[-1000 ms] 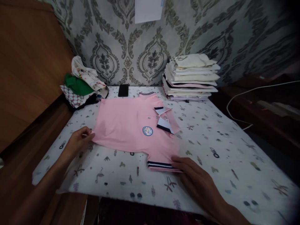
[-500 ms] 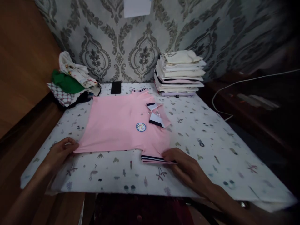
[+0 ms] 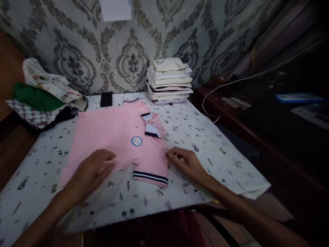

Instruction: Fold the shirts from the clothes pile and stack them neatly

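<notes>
A pink polo shirt [image 3: 102, 130] lies spread flat, its collar toward the right and its hem toward the left. It has navy and white trim, a pale blue collar and a round badge on the chest. Over the shirt's near side edge is my left hand [image 3: 94, 169], slightly blurred, thumb and fingers apart and nothing seen in them. At the shoulder seam beside the near sleeve, my right hand [image 3: 186, 163] has its fingertips pinched on the fabric.
A patterned white sheet [image 3: 200, 178] covers the table. At the back stand a stack of folded clothes [image 3: 169, 82] and a black phone [image 3: 106, 99]. Crumpled clothes [image 3: 46, 99] are heaped at the left. A white cable [image 3: 231, 82] hangs at the right.
My left hand has left the hem corner and moved right along the near edge. My right hand has moved from the sleeve up to the shoulder. The view has turned right.
</notes>
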